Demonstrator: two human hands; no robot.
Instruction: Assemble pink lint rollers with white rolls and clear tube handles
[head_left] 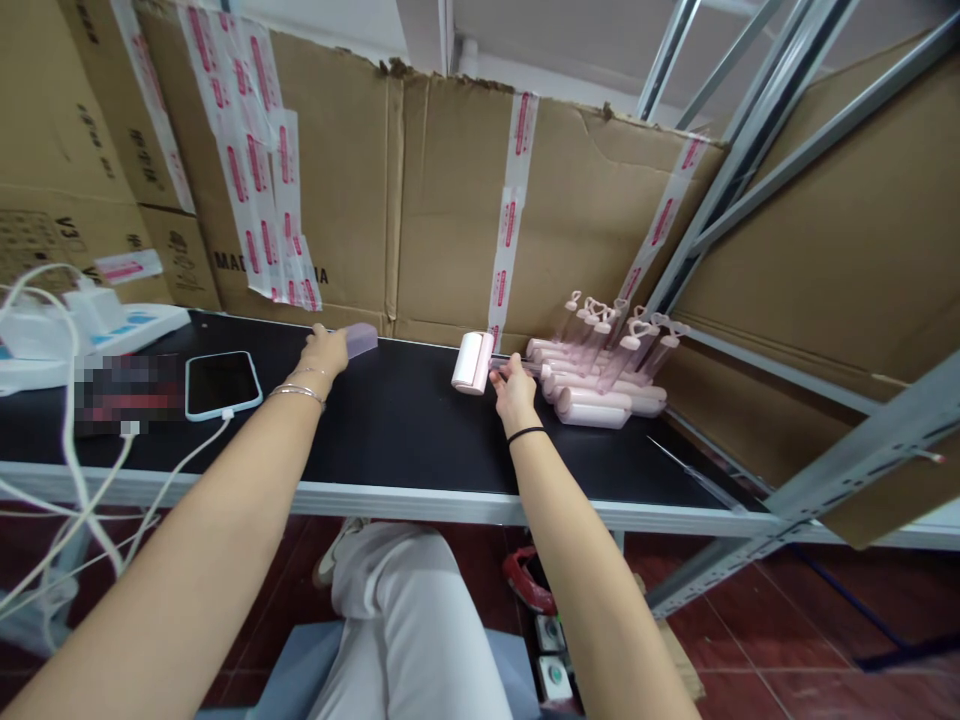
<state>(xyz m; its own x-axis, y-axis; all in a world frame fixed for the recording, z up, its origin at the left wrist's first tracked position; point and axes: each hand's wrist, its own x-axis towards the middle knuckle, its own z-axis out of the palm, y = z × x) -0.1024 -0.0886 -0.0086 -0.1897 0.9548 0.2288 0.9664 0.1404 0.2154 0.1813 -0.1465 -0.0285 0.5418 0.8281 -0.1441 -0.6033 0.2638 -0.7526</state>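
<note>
My left hand is closed on the end of a translucent lavender plastic cover, low over the black tabletop near the cardboard wall. My right hand grips the clear pink handle of a lint roller. Its white roll with a pink edge points left, toward the middle of the table. Just right of that hand, several more pink lint rollers lie grouped together, their handles standing up and ending in small loops. My fingers partly hide the held handle.
On the left are a phone on a cable, a white power strip and loose white cables. A thin metal tool lies at the right. Taped cardboard walls the back; a metal frame post stands right.
</note>
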